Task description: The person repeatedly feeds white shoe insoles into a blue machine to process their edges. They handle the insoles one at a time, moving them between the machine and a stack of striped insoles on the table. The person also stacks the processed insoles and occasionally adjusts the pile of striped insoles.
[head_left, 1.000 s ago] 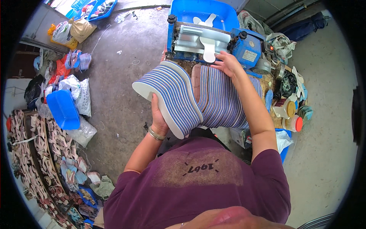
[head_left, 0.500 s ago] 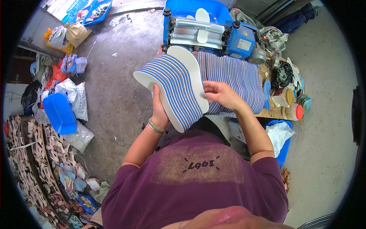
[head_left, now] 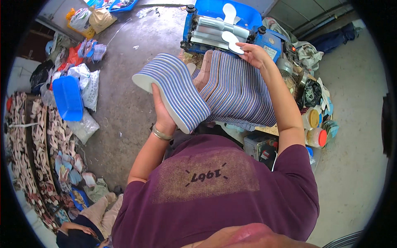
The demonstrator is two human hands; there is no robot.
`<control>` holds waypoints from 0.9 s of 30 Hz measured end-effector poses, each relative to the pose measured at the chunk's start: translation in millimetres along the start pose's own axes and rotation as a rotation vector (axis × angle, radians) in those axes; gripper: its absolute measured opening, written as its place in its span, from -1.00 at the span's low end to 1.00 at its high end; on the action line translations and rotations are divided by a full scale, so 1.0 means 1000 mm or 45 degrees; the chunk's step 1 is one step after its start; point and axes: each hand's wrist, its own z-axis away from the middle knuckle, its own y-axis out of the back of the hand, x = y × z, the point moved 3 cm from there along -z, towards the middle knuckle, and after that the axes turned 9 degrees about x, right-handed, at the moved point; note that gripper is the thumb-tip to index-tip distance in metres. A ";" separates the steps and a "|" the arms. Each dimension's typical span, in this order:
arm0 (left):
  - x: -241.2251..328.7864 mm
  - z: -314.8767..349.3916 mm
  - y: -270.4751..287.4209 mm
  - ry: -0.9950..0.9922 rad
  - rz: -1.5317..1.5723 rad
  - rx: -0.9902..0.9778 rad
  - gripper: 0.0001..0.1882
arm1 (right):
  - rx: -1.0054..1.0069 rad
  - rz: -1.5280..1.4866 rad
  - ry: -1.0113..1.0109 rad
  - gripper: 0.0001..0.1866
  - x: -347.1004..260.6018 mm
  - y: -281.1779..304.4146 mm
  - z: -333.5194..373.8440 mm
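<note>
A white foam insole [head_left: 233, 41] lies at the steel rollers of the blue machine [head_left: 215, 29], the right hand [head_left: 254, 53] pinching its near end. The left hand [head_left: 163, 113] wraps fingers around a fanned stack of striped blue-and-white insoles [head_left: 175, 89] (more lean beside it). That tilted stack could slip loose; fingertips near the rollers risk being drawn in.
</note>
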 end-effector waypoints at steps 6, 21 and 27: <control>-0.060 -0.019 -0.023 0.032 -0.068 0.032 -0.20 | -0.141 -0.005 -0.068 -0.60 0.012 0.003 -0.025; -0.094 -0.075 -0.056 0.091 0.078 -0.044 -0.30 | -0.131 -0.003 -0.123 -0.53 0.011 0.004 -0.062; -0.089 -0.076 -0.060 0.152 0.056 -0.004 -0.28 | 0.066 0.308 -0.028 -0.44 0.026 0.014 -0.084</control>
